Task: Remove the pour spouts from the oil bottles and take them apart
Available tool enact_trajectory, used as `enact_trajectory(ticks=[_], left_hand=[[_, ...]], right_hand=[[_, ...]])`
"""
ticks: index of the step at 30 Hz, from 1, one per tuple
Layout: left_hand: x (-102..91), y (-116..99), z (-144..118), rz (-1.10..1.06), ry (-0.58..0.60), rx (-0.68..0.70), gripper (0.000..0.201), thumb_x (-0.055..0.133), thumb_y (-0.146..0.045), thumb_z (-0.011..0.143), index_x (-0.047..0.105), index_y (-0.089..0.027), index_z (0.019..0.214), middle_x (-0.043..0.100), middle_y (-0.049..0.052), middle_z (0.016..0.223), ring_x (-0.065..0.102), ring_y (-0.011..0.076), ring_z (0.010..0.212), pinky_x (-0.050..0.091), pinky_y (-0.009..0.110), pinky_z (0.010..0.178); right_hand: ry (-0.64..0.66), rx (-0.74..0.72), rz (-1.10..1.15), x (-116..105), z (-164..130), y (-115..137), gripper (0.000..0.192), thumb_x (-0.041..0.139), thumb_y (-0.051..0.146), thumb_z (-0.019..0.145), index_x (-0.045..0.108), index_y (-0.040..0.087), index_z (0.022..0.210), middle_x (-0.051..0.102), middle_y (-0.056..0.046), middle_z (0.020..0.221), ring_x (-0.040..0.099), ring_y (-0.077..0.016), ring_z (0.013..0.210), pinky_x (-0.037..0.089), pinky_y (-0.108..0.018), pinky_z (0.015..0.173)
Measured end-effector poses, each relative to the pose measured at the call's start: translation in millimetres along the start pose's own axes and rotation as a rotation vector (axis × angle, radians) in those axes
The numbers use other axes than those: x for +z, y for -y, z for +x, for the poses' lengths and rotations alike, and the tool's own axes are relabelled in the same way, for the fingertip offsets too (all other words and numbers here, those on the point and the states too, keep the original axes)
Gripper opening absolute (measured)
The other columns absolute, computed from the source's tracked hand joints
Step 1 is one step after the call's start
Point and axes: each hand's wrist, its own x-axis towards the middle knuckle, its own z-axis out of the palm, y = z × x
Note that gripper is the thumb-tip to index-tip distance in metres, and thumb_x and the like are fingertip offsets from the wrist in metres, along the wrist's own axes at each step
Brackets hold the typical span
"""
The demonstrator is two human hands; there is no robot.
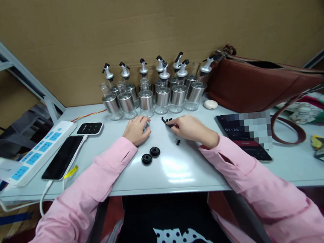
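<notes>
My left hand (137, 131) rests on the table with its fingers curled down over a small greyish thing (146, 127), mostly covered by them. Across from it, my right hand (189, 127) is closed, its fingertips at a small black plastic part (164, 120) with a bent end. More tiny black pieces lie against those fingertips, and it is hard to separate them. Another little black piece (178, 142) lies just below the right hand. Two round black stoppers (155, 151) sit side by side nearer the front, below my left hand.
Glass bottles with steel sleeves (146, 99) stand in rows at the back, several with pourer tops. At left are a power strip (33, 157), a phone (63, 156) and a black-and-white device (90, 129). Rightward are a larger phone (243, 141), a white case (211, 104) and a brown bag (249, 81).
</notes>
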Motion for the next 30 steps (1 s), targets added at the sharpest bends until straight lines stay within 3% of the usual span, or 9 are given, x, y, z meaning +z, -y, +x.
enact_trajectory(ticks=[7, 12, 16, 20, 30], left_hand=[[1.6, 4.5, 1.5, -0.070, -0.009, -0.003, 0.035, 0.045, -0.022, 0.080, 0.048, -0.016, 0.114, 0.061, 0.007, 0.108, 0.057, 0.0213, 0.099, 0.039, 0.035, 0.082], [2.6, 9.1, 2.4, -0.061, -0.005, 0.001, 0.032, 0.047, -0.024, 0.083, 0.048, -0.016, 0.114, 0.062, 0.007, 0.105, 0.057, 0.0206, 0.097, 0.038, 0.035, 0.082], [2.3, 11.2, 2.6, -0.033, 0.000, 0.020, 0.031, 0.048, -0.026, 0.084, 0.050, -0.015, 0.113, 0.061, 0.008, 0.103, 0.054, 0.0232, 0.099, 0.038, 0.036, 0.081], [0.9, 10.9, 3.1, -0.052, 0.004, 0.020, 0.031, 0.049, -0.027, 0.084, 0.050, -0.016, 0.113, 0.061, 0.008, 0.103, 0.053, 0.0228, 0.099, 0.036, 0.036, 0.081], [0.7, 10.8, 5.1, -0.128, 0.049, 0.065, 0.035, 0.051, -0.031, 0.085, 0.046, -0.017, 0.117, 0.062, 0.006, 0.109, 0.051, 0.0214, 0.108, 0.031, 0.038, 0.091]], right_hand=[[0.022, -0.008, 0.110, -3.3, -3.3, -7.5, 0.032, 0.047, 0.020, 0.077, 0.070, 0.024, 0.100, 0.070, -0.002, 0.092, 0.063, -0.0192, 0.079, 0.043, -0.026, 0.068], [0.043, -0.136, 0.174, -2.5, -4.1, -14.9, 0.028, 0.046, 0.017, 0.077, 0.072, 0.020, 0.089, 0.069, -0.003, 0.091, 0.062, -0.0175, 0.080, 0.042, -0.025, 0.073], [0.024, -0.077, 0.187, -1.9, -3.9, -15.3, 0.034, 0.046, 0.018, 0.077, 0.068, 0.019, 0.103, 0.069, -0.003, 0.089, 0.061, -0.0166, 0.075, 0.041, -0.025, 0.070], [0.026, -0.064, 0.152, -0.8, -4.1, -15.4, 0.033, 0.047, 0.018, 0.077, 0.068, 0.019, 0.102, 0.068, -0.004, 0.090, 0.061, -0.0176, 0.077, 0.042, -0.026, 0.072], [-0.021, -0.094, 0.148, 3.0, -3.9, -16.1, 0.034, 0.046, 0.024, 0.081, 0.065, 0.022, 0.110, 0.061, -0.005, 0.112, 0.059, -0.0210, 0.092, 0.042, -0.031, 0.086]])
